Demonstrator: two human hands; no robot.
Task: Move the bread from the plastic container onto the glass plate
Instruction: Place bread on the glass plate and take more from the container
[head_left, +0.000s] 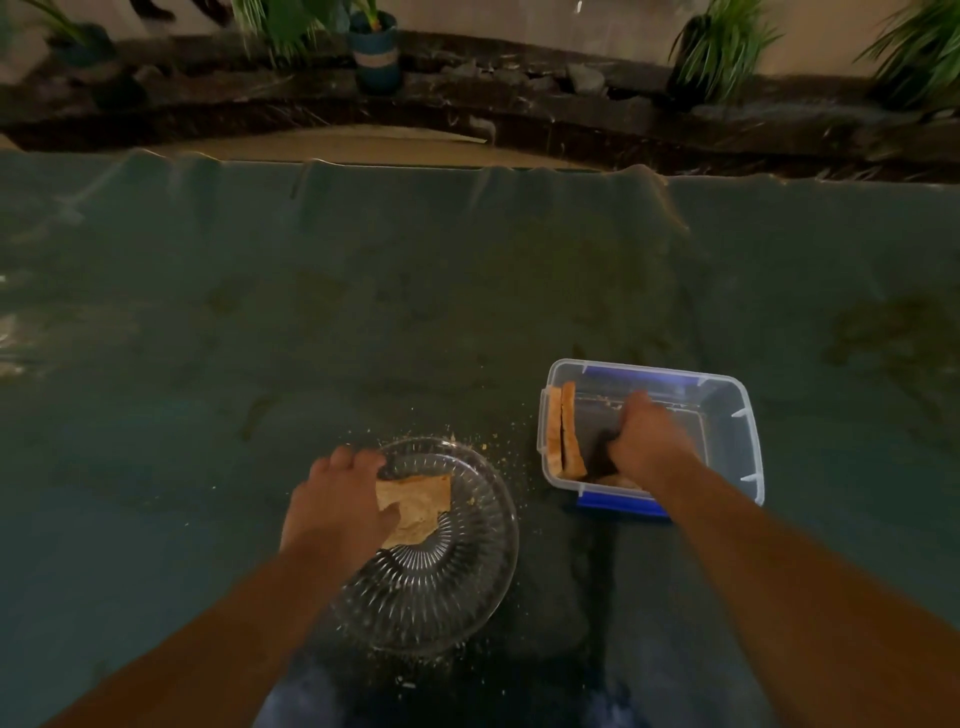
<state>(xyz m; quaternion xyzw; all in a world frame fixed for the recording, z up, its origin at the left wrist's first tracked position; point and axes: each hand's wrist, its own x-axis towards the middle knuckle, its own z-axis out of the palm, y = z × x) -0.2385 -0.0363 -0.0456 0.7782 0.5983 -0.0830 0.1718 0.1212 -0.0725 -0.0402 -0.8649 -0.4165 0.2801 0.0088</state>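
Note:
A ribbed glass plate (441, 587) lies on the dark green cloth in front of me. A bread slice (418, 501) with a piece broken off rests on the plate's far part, and my left hand (332, 506) grips its left edge. To the right stands a clear plastic container (737, 431) with blue clips. Two bread slices (563, 434) stand on edge against its left wall. My right hand (647, 441) reaches down inside the container, fingers curled over another slice (621, 480) lying near the front wall; the grip itself is hidden.
Crumbs (498, 452) are scattered on the cloth around the plate. The cloth-covered table (363, 312) stretches far ahead and to both sides. Beyond its far edge runs a dark stone ledge with potted plants (374, 49).

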